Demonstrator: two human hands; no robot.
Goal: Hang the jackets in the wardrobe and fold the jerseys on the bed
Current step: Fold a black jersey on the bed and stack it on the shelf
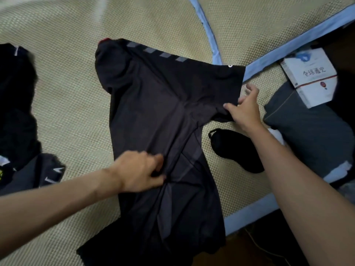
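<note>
My right hand point(245, 110) pinches sleeve hem of black jersey point(157, 116) — thumb under, fingers over. Left hand point(139, 171) bunches mid-body fabric, fingers curled in. Both forearms reach in from below. Jersey sprawls on woven bed mat point(73, 96), hem overhanging edge — thin, creased, grey chevrons along shoulder.

dark clothes point(17, 104) cut off at left edge, jersey point(163, 121) hem hidden below frame, book point(311, 77) text blurred
</note>
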